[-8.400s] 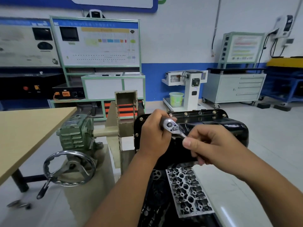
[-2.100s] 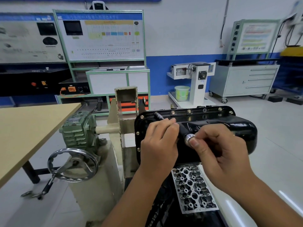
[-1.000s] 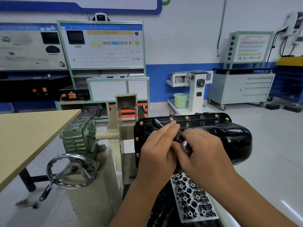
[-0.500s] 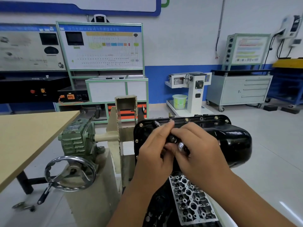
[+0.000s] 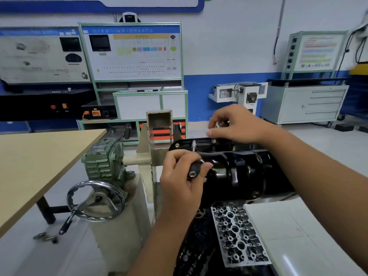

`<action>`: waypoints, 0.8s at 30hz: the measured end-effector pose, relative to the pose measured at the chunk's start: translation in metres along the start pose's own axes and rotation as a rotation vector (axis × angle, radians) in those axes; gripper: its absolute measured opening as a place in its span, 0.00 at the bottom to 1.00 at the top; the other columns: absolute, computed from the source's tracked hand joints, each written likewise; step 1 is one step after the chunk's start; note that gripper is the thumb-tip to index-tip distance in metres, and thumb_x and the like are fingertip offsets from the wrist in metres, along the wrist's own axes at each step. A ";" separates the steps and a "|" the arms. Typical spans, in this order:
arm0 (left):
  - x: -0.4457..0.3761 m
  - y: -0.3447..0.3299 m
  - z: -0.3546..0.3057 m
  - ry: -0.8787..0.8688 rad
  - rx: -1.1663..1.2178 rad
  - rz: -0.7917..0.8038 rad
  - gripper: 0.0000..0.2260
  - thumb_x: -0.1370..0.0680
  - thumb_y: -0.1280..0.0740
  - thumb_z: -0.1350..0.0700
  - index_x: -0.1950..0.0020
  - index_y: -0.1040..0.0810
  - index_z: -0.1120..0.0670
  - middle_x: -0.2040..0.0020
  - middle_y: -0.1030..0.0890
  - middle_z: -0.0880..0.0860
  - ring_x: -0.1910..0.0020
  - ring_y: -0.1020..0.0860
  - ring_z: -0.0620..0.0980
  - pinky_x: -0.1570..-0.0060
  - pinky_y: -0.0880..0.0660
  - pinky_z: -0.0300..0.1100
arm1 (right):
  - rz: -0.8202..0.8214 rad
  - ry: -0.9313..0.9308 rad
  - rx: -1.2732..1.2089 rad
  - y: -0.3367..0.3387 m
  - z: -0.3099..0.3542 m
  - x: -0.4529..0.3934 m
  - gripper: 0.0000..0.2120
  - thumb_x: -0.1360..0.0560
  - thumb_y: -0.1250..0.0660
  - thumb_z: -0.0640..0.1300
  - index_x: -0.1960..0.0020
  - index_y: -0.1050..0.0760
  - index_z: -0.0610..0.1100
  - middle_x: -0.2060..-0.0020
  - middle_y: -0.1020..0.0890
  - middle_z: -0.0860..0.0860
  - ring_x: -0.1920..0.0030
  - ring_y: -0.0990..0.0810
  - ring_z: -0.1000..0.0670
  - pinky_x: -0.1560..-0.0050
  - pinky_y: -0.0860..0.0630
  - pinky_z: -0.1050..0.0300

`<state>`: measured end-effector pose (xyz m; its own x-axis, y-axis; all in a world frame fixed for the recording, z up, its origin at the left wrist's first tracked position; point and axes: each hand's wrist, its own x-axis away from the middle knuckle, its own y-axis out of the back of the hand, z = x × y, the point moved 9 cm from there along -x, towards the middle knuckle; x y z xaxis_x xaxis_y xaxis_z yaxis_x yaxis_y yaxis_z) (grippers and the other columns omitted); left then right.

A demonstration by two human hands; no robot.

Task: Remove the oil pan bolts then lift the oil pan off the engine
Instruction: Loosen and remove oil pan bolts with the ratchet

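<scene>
The black oil pan [image 5: 241, 172] sits bolted on the engine on its stand, with bolts [image 5: 177, 145] showing along its far flange. My left hand [image 5: 182, 176] grips the black handle of a driver tool [image 5: 194, 170]. The tool's thin metal shaft [image 5: 193, 145] reaches to the far flange near the left corner. Above the far flange, my right hand [image 5: 237, 124] pinches a small shiny metal part [image 5: 220, 123] in its fingertips; what the part is I cannot tell. Another flange bolt [image 5: 213, 140] lies just below that hand.
A cylinder head [image 5: 239, 236] shows below the pan. The stand's green gearbox [image 5: 103, 158] and handwheel [image 5: 95, 202] are at the left, beside a wooden table [image 5: 29, 160]. Training panels and cabinets line the back wall.
My right hand has left the tool and risen to the far flange with a small metal part. My left hand now holds the driver alone, lower on the pan.
</scene>
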<state>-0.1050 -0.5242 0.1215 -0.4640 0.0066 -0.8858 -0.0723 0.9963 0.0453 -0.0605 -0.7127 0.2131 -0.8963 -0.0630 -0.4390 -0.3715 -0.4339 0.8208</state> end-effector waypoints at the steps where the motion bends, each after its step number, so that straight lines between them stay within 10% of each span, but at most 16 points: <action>1: 0.002 0.001 0.003 0.059 0.019 -0.001 0.09 0.22 0.25 0.53 0.47 0.17 0.56 0.47 0.24 0.51 0.53 0.18 0.51 0.54 0.18 0.45 | 0.053 0.000 -0.012 -0.012 -0.007 -0.003 0.07 0.28 0.21 0.52 0.57 0.16 0.50 0.65 0.19 0.51 0.64 0.23 0.53 0.59 0.26 0.54; 11: 0.005 -0.010 0.011 0.310 0.423 0.187 0.19 0.17 0.36 0.44 0.29 0.23 0.51 0.28 0.27 0.53 0.33 0.21 0.59 0.35 0.23 0.59 | 0.065 -0.044 -0.069 -0.040 -0.045 -0.004 0.09 0.29 0.20 0.50 0.50 0.13 0.51 0.61 0.14 0.53 0.57 0.16 0.53 0.52 0.21 0.57; 17: 0.004 -0.016 -0.003 0.199 0.250 0.125 0.16 0.25 0.24 0.47 0.40 0.18 0.51 0.37 0.18 0.49 0.47 0.15 0.56 0.55 0.16 0.48 | -0.190 -0.081 -0.099 -0.020 -0.054 -0.005 0.06 0.26 0.26 0.41 0.58 0.15 0.51 0.64 0.16 0.59 0.62 0.21 0.65 0.60 0.31 0.75; 24: 0.003 -0.012 -0.026 0.081 0.111 -0.007 0.09 0.24 0.25 0.51 0.48 0.20 0.53 0.54 0.17 0.49 0.62 0.17 0.49 0.69 0.20 0.41 | -0.173 -0.101 -0.490 -0.022 -0.023 -0.038 0.07 0.27 0.27 0.39 0.63 0.18 0.47 0.72 0.17 0.48 0.78 0.27 0.55 0.75 0.31 0.63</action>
<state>-0.1285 -0.5383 0.1301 -0.5342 -0.0025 -0.8453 0.0208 0.9997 -0.0161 -0.0128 -0.7213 0.2033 -0.8598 0.1232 -0.4956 -0.3809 -0.8011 0.4616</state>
